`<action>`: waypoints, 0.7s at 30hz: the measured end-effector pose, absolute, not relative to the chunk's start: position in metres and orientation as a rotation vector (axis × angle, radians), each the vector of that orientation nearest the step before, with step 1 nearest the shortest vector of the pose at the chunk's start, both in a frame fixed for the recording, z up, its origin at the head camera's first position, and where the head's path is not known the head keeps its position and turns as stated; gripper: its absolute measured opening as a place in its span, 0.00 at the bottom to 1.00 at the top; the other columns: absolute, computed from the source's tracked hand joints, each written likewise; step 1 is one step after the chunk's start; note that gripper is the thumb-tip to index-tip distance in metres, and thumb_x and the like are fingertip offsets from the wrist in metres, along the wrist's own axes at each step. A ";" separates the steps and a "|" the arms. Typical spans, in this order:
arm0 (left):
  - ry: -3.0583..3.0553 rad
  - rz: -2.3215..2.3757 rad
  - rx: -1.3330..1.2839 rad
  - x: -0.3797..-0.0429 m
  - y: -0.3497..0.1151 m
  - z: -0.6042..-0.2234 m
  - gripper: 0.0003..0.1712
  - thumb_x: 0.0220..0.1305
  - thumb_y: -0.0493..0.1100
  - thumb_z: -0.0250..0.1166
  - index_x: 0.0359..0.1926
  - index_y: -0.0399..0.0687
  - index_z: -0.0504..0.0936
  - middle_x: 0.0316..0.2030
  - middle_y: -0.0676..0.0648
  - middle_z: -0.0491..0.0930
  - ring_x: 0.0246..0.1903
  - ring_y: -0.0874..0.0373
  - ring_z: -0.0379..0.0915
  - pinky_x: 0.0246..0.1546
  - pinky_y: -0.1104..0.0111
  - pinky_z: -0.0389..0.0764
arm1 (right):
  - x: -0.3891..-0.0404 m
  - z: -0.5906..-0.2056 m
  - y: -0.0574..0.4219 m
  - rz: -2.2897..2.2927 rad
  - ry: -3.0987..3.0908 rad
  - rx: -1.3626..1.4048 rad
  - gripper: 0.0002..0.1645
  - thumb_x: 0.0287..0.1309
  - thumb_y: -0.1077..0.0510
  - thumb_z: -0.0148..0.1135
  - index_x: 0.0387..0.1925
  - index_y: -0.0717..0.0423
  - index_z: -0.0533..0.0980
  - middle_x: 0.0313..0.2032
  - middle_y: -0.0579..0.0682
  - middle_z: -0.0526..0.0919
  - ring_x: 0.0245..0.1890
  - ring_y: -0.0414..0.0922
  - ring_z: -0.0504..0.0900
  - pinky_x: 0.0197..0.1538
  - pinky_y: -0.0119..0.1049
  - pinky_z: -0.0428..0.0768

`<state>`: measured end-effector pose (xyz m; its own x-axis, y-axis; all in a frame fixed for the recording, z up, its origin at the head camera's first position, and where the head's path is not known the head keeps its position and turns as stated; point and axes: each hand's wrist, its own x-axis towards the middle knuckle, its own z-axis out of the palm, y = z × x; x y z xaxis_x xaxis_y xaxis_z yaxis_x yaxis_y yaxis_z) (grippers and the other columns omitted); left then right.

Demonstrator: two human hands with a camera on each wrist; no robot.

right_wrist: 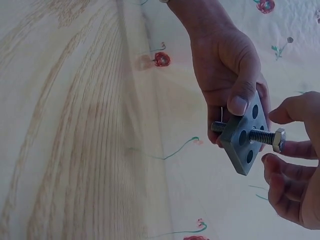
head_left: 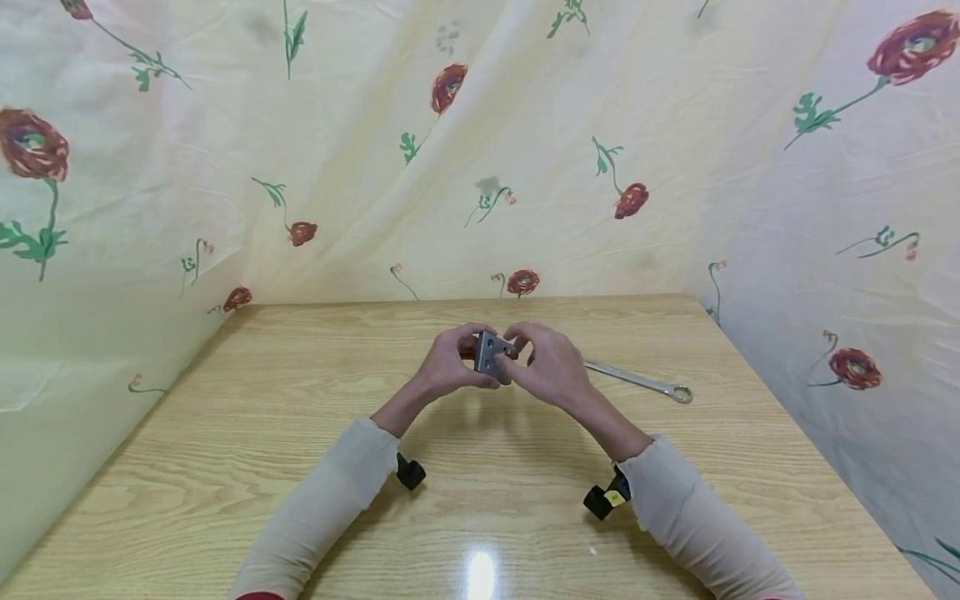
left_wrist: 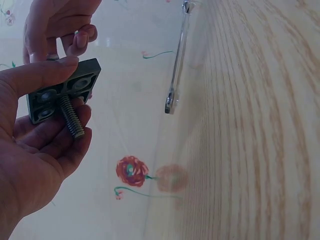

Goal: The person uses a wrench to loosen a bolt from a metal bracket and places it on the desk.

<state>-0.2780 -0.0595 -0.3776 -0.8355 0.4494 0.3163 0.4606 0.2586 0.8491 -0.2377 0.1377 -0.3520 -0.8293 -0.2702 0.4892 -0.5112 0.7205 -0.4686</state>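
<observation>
My left hand (head_left: 450,360) grips a square dark-grey metal plate (head_left: 492,354) with several holes, thumb on one face and fingers behind. A hex bolt (right_wrist: 265,137) runs through the plate; its head stands out on the side facing my right hand. In the left wrist view the threaded end of the bolt sticks out beside the left fingers (left_wrist: 55,142). My right hand (head_left: 551,362) is at the bolt head, fingers loosely bent around it. In the right wrist view, its thumb (right_wrist: 292,107) is apart from the head; whether the index finger touches it, I cannot tell.
A combination wrench (head_left: 637,379) lies on the wooden table (head_left: 300,433), to the right of the hands. Flower-patterned cloth (head_left: 360,167) hangs behind the table and on both sides. Black wrist-mounted devices (head_left: 600,502) show beneath the sleeves.
</observation>
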 end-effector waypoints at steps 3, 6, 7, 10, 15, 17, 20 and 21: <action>-2.491 -1.680 -0.889 -0.278 -0.059 -0.378 0.41 0.43 0.33 0.80 0.61 0.40 0.76 0.46 0.36 0.85 0.41 0.54 0.82 0.53 0.52 0.82 | -0.237 -0.351 0.138 0.854 -2.564 0.555 0.14 0.60 0.49 0.67 0.41 0.53 0.83 0.29 0.51 0.87 0.23 0.41 0.78 0.24 0.32 0.72; -2.494 -1.678 -0.887 -0.278 -0.060 -0.377 0.40 0.43 0.33 0.80 0.61 0.41 0.76 0.46 0.36 0.85 0.42 0.53 0.82 0.53 0.53 0.83 | -0.237 -0.351 0.138 0.845 -2.553 0.567 0.10 0.62 0.50 0.66 0.38 0.52 0.84 0.27 0.49 0.86 0.23 0.41 0.77 0.25 0.32 0.72; -2.494 -1.678 -0.887 -0.278 -0.060 -0.377 0.40 0.42 0.33 0.80 0.61 0.41 0.76 0.46 0.36 0.85 0.42 0.53 0.82 0.53 0.53 0.82 | -0.237 -0.351 0.138 0.845 -2.542 0.580 0.10 0.62 0.51 0.66 0.38 0.52 0.84 0.27 0.49 0.86 0.23 0.41 0.77 0.25 0.32 0.73; -2.493 -1.681 -0.886 -0.277 -0.060 -0.377 0.40 0.43 0.33 0.80 0.60 0.42 0.76 0.46 0.36 0.85 0.42 0.54 0.81 0.53 0.53 0.82 | -0.236 -0.351 0.138 0.845 -2.510 0.622 0.08 0.61 0.55 0.67 0.39 0.52 0.84 0.29 0.50 0.86 0.24 0.40 0.78 0.27 0.32 0.74; -2.484 -1.695 -0.889 -0.277 -0.060 -0.376 0.40 0.43 0.33 0.80 0.60 0.42 0.76 0.46 0.36 0.85 0.41 0.55 0.81 0.53 0.52 0.82 | -0.235 -0.350 0.137 0.865 -2.485 0.659 0.08 0.58 0.58 0.68 0.40 0.54 0.85 0.34 0.52 0.86 0.22 0.39 0.77 0.26 0.32 0.73; -2.482 -1.699 -0.892 -0.277 -0.060 -0.376 0.40 0.42 0.33 0.80 0.60 0.42 0.76 0.46 0.36 0.85 0.41 0.55 0.81 0.53 0.53 0.83 | -0.235 -0.350 0.137 0.882 -2.486 0.664 0.09 0.57 0.60 0.67 0.40 0.54 0.85 0.36 0.53 0.86 0.21 0.38 0.76 0.26 0.31 0.72; -2.479 -1.701 -0.893 -0.277 -0.060 -0.376 0.40 0.42 0.33 0.80 0.60 0.43 0.76 0.45 0.36 0.85 0.40 0.56 0.81 0.52 0.55 0.83 | -0.235 -0.351 0.137 0.901 -2.484 0.671 0.09 0.54 0.62 0.67 0.38 0.55 0.86 0.38 0.53 0.86 0.21 0.38 0.75 0.25 0.30 0.72; -2.478 -1.702 -0.894 -0.277 -0.060 -0.376 0.40 0.42 0.33 0.80 0.60 0.43 0.76 0.45 0.36 0.85 0.40 0.56 0.81 0.51 0.56 0.83 | -0.235 -0.351 0.137 0.906 -2.480 0.676 0.09 0.53 0.63 0.67 0.38 0.55 0.86 0.39 0.53 0.86 0.20 0.37 0.75 0.25 0.30 0.72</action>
